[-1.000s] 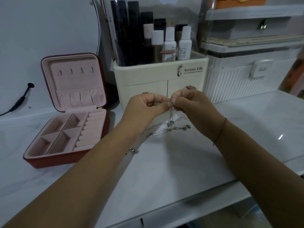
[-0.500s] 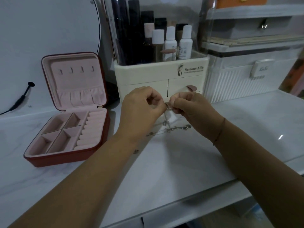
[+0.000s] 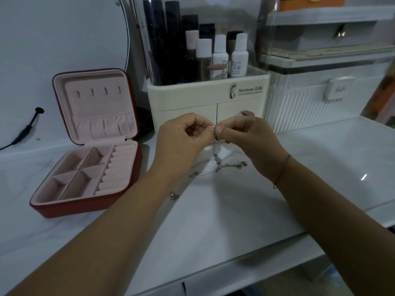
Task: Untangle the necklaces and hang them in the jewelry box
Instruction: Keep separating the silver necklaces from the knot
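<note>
Thin silver necklaces point(image 3: 220, 165) hang tangled from between my two hands and trail onto the white marble counter point(image 3: 235, 210). My left hand point(image 3: 181, 139) and my right hand point(image 3: 250, 139) meet fingertip to fingertip above the counter, both pinching the chain at its top. A small charm point(image 3: 174, 195) of the chain lies beside my left forearm. The red jewelry box point(image 3: 85, 159) stands open at the left, with pink lining, several hooks point(image 3: 97, 91) in its lid and bare compartments below.
A cream cosmetics organizer point(image 3: 207, 99) with bottles stands right behind my hands. A white ribbed case point(image 3: 320, 99) sits at the back right. A black cable point(image 3: 27, 127) hangs at the far left. The counter's front edge runs below my forearms.
My hands have shifted slightly while working the chain; the hanging tangle has swung a little. The jewelry box has not moved.
</note>
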A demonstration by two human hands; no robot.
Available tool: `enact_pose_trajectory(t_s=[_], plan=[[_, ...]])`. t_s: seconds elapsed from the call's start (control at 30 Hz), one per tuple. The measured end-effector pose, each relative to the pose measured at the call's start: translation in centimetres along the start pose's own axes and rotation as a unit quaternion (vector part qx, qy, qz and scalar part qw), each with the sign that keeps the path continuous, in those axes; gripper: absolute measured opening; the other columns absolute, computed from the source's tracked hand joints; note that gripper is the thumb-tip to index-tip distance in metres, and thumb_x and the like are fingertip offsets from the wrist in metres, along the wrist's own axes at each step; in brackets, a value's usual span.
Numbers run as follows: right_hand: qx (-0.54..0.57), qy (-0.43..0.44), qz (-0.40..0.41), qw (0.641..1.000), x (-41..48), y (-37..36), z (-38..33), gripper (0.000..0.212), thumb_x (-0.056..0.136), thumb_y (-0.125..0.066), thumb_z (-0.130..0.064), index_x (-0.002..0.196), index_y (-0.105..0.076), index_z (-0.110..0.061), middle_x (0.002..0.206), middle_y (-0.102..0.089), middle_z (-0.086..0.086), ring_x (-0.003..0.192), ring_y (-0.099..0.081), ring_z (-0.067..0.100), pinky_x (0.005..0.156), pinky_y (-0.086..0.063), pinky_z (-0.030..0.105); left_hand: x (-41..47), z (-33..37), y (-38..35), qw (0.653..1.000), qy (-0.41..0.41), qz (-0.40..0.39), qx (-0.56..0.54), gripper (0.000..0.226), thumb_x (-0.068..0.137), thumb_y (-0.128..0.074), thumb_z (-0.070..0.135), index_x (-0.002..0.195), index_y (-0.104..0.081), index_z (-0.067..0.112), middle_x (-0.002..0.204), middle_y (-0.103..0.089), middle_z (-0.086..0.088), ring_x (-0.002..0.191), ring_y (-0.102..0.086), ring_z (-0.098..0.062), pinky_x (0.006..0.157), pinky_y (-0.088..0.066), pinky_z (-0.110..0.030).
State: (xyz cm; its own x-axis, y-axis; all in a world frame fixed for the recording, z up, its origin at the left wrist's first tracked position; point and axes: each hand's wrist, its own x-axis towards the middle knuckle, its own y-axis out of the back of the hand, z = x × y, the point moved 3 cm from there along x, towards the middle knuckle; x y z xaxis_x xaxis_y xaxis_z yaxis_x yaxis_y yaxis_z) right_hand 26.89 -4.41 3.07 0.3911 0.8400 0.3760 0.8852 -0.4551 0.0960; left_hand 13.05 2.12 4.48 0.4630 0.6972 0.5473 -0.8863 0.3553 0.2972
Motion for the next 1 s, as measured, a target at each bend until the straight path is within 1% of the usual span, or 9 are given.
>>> enact_pose_trajectory(t_s=[0.13,0.23,0.33,0.47,0.6,0.7,0.77,0.9,1.0], plan=[[0.008,-0.012,-0.021,1.000,0.0,-0.1,0.0,0.013,0.085,-0.065,0.000,0.078,-0.072,-0.009,0.070,-0.069,-0.003,0.068,-0.059,0.005,0.071,-0.048,0.014,0.1,-0.2,0.1,0.999,-0.033,0.014,0.024,0.010,0.080,-0.071,0.008,0.080,-0.071,0.018,0.075,-0.068,0.003,0.069,-0.058,0.000,0.066,-0.046,-0.010],[0.018,-0.014,-0.027,0.999,0.1,-0.1,0.1,0.016,0.086,-0.063,0.003,0.078,-0.071,-0.008,0.068,-0.067,-0.003,0.066,-0.056,0.006,0.068,-0.048,0.016,0.1,0.0,0.0,0.998,-0.051,0.014,0.037,0.008,0.080,-0.071,0.008,0.080,-0.070,0.016,0.077,-0.067,0.002,0.070,-0.058,-0.002,0.067,-0.046,-0.011],[0.035,-0.020,-0.035,0.999,0.3,-0.1,0.4,0.021,0.085,-0.060,0.005,0.075,-0.069,-0.010,0.065,-0.060,0.003,0.061,-0.051,0.007,0.064,-0.045,0.017,0.0,0.1,-0.1,0.998,-0.057,0.006,0.033,0.006,0.079,-0.070,0.006,0.081,-0.070,0.012,0.076,-0.066,0.000,0.070,-0.057,-0.002,0.068,-0.045,-0.011],[0.068,-0.031,-0.063,0.995,0.4,-0.4,0.8,0.009,0.075,-0.056,-0.005,0.070,-0.063,-0.011,0.063,-0.047,0.007,0.057,-0.043,0.009,0.056,-0.037,0.016,-0.1,0.2,-0.5,0.998,-0.050,-0.018,0.015,0.006,0.080,-0.068,0.002,0.081,-0.069,0.008,0.073,-0.063,0.002,0.067,-0.053,0.001,0.066,-0.043,-0.009],[0.097,-0.035,-0.074,0.992,0.5,-0.3,1.0,0.010,0.075,-0.054,-0.007,0.068,-0.058,-0.012,0.065,-0.042,0.008,0.059,-0.038,0.013,0.058,-0.033,0.019,-0.3,0.3,-0.8,0.998,0.015,-0.033,-0.060,0.005,0.084,-0.066,0.002,0.084,-0.069,0.005,0.075,-0.065,-0.006,0.066,-0.053,0.000,0.064,-0.044,-0.009],[0.092,-0.031,-0.077,0.992,0.5,-0.3,0.9,0.006,0.075,-0.053,-0.009,0.069,-0.054,-0.011,0.066,-0.041,0.008,0.060,-0.036,0.013,0.059,-0.031,0.023,-0.3,-0.2,-1.0,0.989,0.083,-0.030,-0.115,0.009,0.085,-0.064,0.003,0.082,-0.068,0.009,0.071,-0.065,0.006,0.065,-0.056,0.002,0.065,-0.045,-0.010],[0.083,-0.027,-0.073,0.994,0.6,-0.3,1.1,0.005,0.074,-0.053,-0.009,0.069,-0.053,-0.010,0.067,-0.040,0.009,0.060,-0.034,0.014,0.059,-0.028,0.026,-0.3,-0.5,-1.2,0.984,0.118,-0.038,-0.132,0.011,0.086,-0.063,0.004,0.080,-0.068,0.012,0.068,-0.064,0.009,0.063,-0.056,0.003,0.065,-0.046,-0.012],[0.077,-0.020,-0.071,0.994,0.7,-0.2,1.3,0.010,0.068,-0.058,-0.014,0.068,-0.050,-0.009,0.062,-0.040,0.008,0.060,-0.031,0.016,0.059,-0.024,0.029,-0.2,-0.7,-1.3,0.986,0.117,-0.047,-0.107,0.014,0.084,-0.063,0.006,0.075,-0.066,0.016,0.075,-0.060,-0.001,0.068,-0.054,-0.007,0.067,-0.047,-0.018],[0.080,-0.019,-0.072,0.994,0.8,-0.3,1.5,0.014,0.064,-0.062,-0.018,0.067,-0.051,-0.009,0.058,-0.040,0.004,0.059,-0.031,0.015,0.058,-0.024,0.027,-0.3,-0.3,-1.3,0.991,0.086,-0.047,-0.088,0.009,0.083,-0.062,0.003,0.078,-0.065,0.010,0.078,-0.057,-0.021,0.070,-0.049,-0.018,0.065,-0.044,-0.024]])
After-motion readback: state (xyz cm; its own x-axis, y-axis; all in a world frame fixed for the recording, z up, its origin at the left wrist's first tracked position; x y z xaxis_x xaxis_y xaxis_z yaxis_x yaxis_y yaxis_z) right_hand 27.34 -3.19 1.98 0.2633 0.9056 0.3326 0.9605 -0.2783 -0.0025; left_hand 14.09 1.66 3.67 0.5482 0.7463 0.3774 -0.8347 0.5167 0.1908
